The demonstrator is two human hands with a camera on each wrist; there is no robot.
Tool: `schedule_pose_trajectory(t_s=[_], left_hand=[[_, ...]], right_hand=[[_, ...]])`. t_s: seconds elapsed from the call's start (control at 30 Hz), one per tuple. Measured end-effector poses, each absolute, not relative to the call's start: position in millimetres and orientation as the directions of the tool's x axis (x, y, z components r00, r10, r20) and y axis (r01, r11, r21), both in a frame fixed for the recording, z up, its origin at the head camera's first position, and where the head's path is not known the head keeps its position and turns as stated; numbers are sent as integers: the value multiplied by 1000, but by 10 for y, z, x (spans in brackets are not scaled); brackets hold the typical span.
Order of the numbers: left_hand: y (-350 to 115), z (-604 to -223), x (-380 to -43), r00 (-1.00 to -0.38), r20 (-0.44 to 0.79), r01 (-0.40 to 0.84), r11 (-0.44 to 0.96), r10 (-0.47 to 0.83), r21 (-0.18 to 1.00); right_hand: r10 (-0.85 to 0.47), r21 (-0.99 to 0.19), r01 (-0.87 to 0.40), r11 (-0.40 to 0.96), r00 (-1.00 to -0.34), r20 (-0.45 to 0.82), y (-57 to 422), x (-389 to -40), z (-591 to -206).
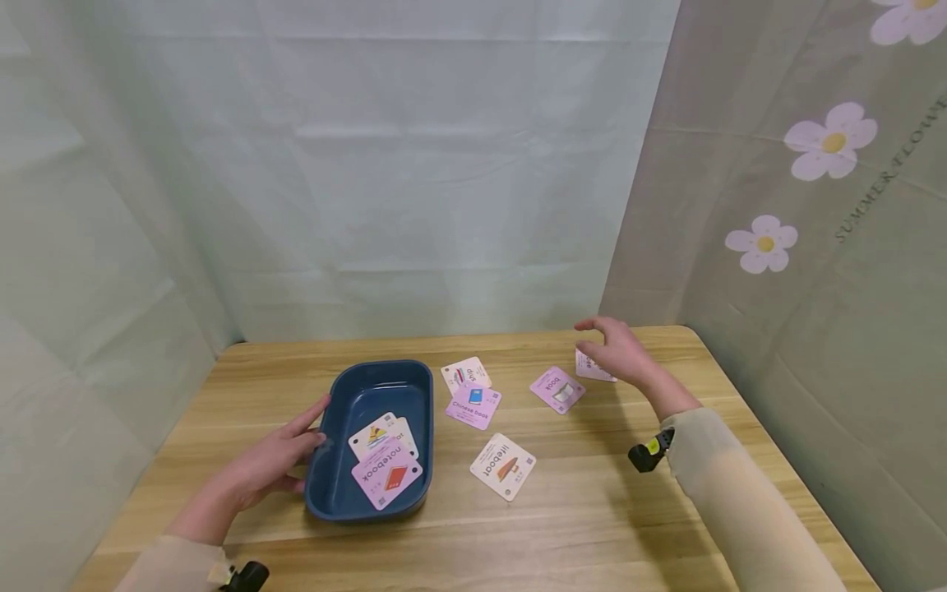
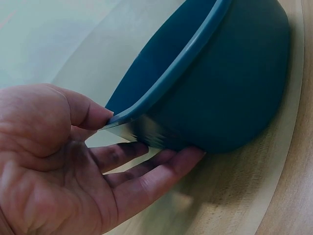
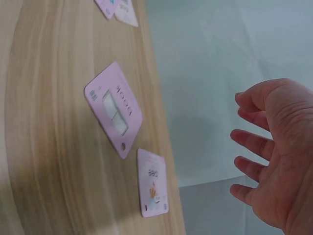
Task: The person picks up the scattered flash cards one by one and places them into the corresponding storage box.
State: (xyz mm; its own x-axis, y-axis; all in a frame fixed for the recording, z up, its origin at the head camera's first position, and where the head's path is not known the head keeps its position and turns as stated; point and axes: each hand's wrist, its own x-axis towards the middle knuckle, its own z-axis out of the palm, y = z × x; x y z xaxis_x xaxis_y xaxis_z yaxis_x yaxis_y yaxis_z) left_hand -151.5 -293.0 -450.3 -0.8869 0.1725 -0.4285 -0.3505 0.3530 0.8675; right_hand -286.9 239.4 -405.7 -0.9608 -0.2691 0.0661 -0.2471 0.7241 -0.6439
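Observation:
My left hand [image 1: 270, 462] rests against the outer side of a blue rectangular tray [image 1: 427, 411], fingers along its wall. In the left wrist view, one fingertip touches the rim of the tray [image 2: 188, 54] and others meet its lower side. Inside lie a pink notebook card [image 1: 387, 474] and white cards partly under it. My right hand [image 1: 621, 352], fingers loosely bent and holding nothing, is above a pink card [image 1: 594, 369] by the far edge, hiding part of it. The right wrist view shows that card [image 3: 152, 183] near a pink book card [image 3: 115, 110].
Right of the tray, a pink Chinese book card [image 1: 474, 404] overlaps a white ship card [image 1: 464, 374]. A white lifeboat card [image 1: 503, 466] lies nearer on the wooden table [image 1: 562, 526]. Pale cloth [image 1: 444, 164] hangs behind, with flower-printed cloth [image 1: 829, 329] at right.

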Motion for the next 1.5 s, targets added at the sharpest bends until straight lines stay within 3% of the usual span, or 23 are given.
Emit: schedule_pose_trajectory(t_s=[0.43, 0.7, 1.27, 1.5], left_hand=[[-2925, -4483, -1516, -885, -432, -353, 355, 173, 866], [-2932, -4487, -1524, -885, -432, -351, 362, 173, 863], [-2914, -4462, -1515, -882, -443, -360, 378, 159, 853], [-2918, -4461, -1510, -880, -444, -361, 369, 168, 856]], right_hand=[[-273, -549, -255, 796, -961, 51, 2340, -2929, -4397], [-256, -537, -222, 814, -967, 12, 2272, -2898, -4484], [-287, -353, -274, 895, -958, 14, 2232, -2842, -4657], [-264, -348, -247, 904, -964, -2, 2214, -2794, -4696]])
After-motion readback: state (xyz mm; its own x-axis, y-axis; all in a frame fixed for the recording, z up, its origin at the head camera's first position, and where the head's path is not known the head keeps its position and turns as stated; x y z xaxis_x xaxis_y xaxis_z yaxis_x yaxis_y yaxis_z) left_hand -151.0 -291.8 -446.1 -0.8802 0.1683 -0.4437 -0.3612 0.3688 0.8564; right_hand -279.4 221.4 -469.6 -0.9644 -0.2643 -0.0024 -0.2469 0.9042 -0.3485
